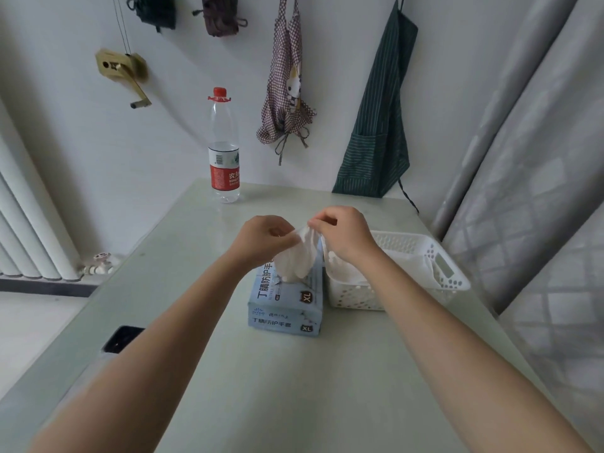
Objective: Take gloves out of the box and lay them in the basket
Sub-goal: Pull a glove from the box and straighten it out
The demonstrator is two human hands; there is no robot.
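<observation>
Gloves (299, 256) pinched by both hands above box (287, 302) marked "XL".

Two hands up over a blue box (287, 302) on a pale table (294, 387). Left hand (261, 238) and right hand (343, 232) both pinching a white glove (299, 259). White basket (438, 269) touching the box, gloves inside. Water bottle (224, 148) far back.

We see a pale green bench (294, 387) bearing a clear water bottle (224, 148) with red cap at its far edge and a black phone (122, 339) at its left edge. On the wall hang a checked apron (286, 93) and a dark green striped apron (379, 132); a radiator (26, 223) stands left, grey curtains (539, 158) right.
</observation>
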